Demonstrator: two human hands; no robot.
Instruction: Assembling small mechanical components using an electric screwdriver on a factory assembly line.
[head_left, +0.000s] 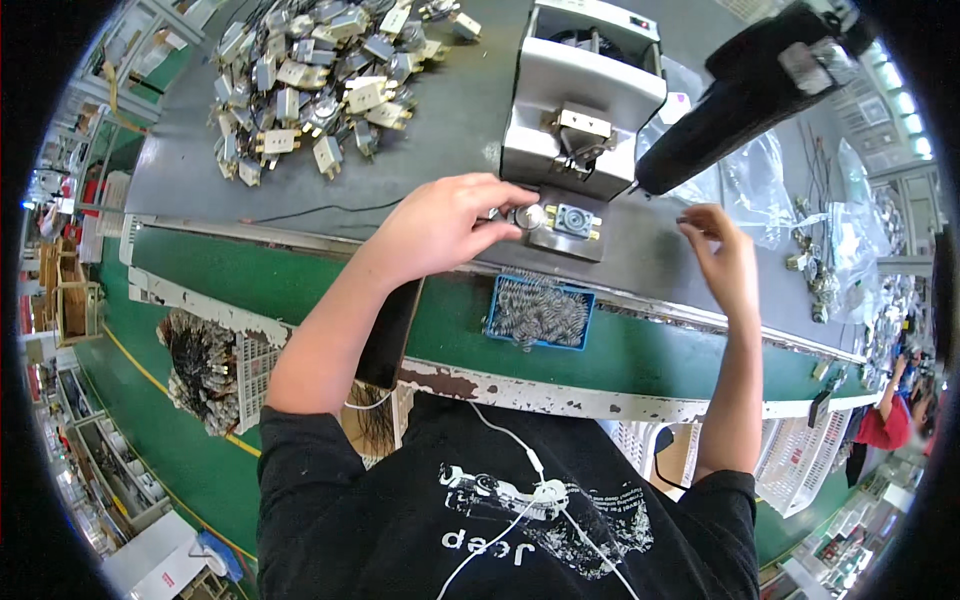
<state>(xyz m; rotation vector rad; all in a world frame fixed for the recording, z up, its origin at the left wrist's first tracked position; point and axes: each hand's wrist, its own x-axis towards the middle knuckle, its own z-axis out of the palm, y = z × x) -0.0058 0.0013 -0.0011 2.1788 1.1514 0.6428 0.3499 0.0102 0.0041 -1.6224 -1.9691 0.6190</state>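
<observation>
While a shiny round piece (529,216) is pinched between the thumb and fingers of the left hand (500,212), the right hand (703,226) is held apart, well to its right, with its fingers bent toward the thumb; whether anything small is gripped there cannot be told. Between the two hands, and nearer to the left one, a plug part (574,221) with a grey-blue middle and brass-coloured prongs is seated on a metal block (566,246). The pinched piece is held just beside the plug part's left side; whether the two are touching cannot be made out.

Beyond the hands, a silver and white machine (535,130) is set behind the block on the grey counter (440,140). Past the left hand, farther out and to the left, plug parts are heaped in a loose pile (290,105), and a thin dark cord (330,209) is stretched just left of that hand. Nearer the body than both hands, a blue tray (586,320) is filled with metal springs (540,312). Beyond the right hand, clear plastic bags (760,190) are spread, and a thick black cylinder (715,125) is slanted above the counter.
</observation>
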